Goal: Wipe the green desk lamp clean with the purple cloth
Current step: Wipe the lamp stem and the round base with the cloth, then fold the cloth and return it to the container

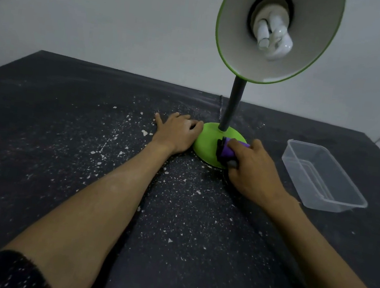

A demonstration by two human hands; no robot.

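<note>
Green desk lamp (233,103), standing toward the far right of a dark tabletop (65,133), its shade (235,17) tilted toward the viewer so that the white bulb (272,39) shows. The right hand (252,170) grips the bunched purple cloth (227,152) and presses it on the near right part of the round base (208,143). The left hand (177,132) lies flat on the table, fingers spread, touching the base's left rim, apparently to steady it. The step in hand is judged to be wiping the base; the next move calls for carrying the cloth round it, then up the stem. White flecks (145,133) strew the tabletop; a clear plastic container (334,206) stands near the lamp, to its right; a plain pale wall (104,13) lies behind.
</note>
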